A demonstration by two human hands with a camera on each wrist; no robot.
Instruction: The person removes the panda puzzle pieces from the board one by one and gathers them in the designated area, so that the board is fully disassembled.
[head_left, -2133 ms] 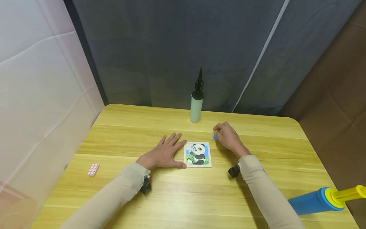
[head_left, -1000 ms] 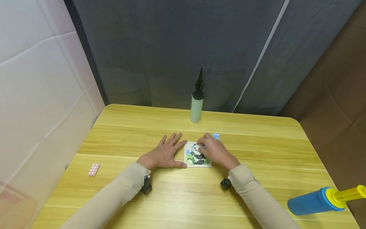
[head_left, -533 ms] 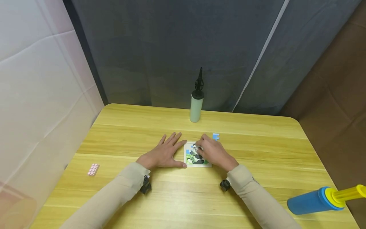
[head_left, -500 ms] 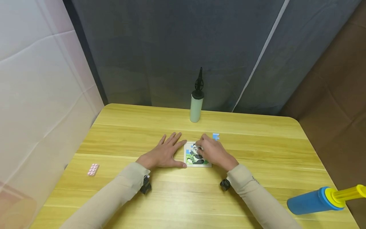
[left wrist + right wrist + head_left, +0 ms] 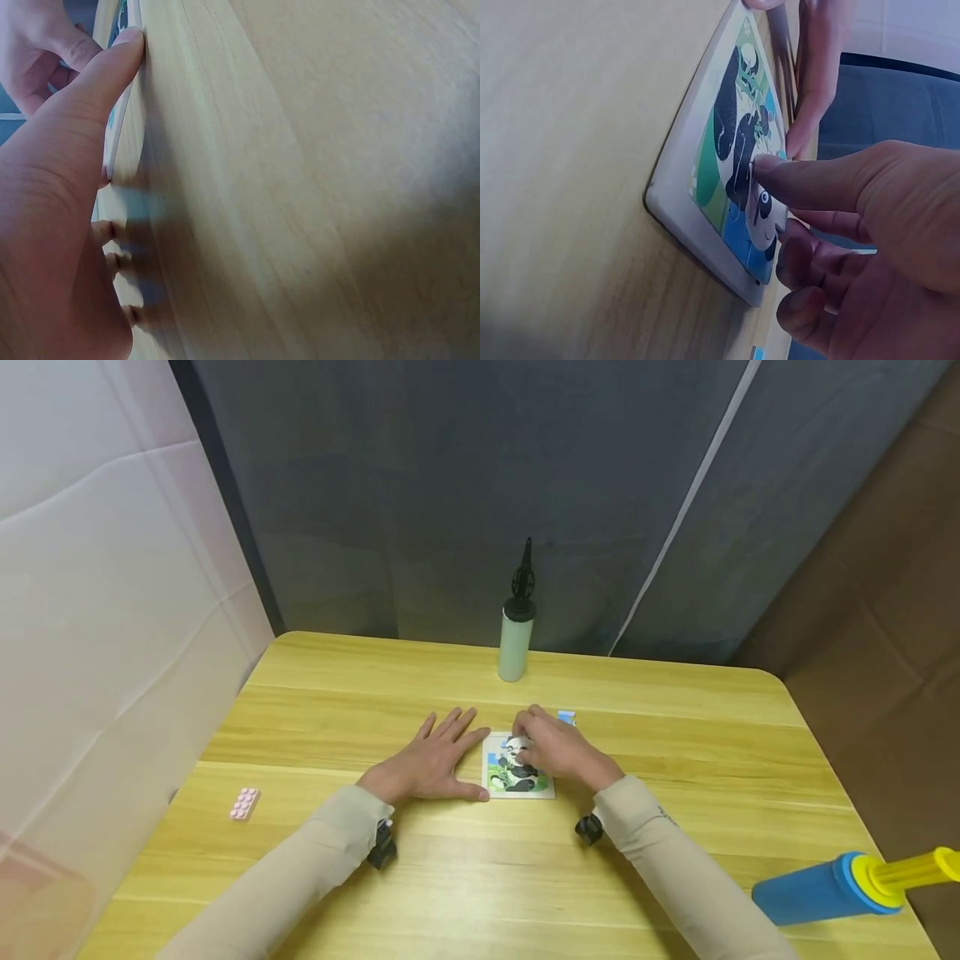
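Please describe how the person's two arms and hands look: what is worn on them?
Both arms wear long beige sleeves down to the wrists. The left hand and the right hand are bare, without gloves or rings visible. A small black device is strapped under each wrist, at the end of the sleeve.

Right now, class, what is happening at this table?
A person is working on a small panda puzzle lying flat on a wooden table. The left hand lies flat beside the board, thumb against its edge. The right hand has its fingertips on a piece showing the panda's head. A loose blue piece lies on the table just beyond.
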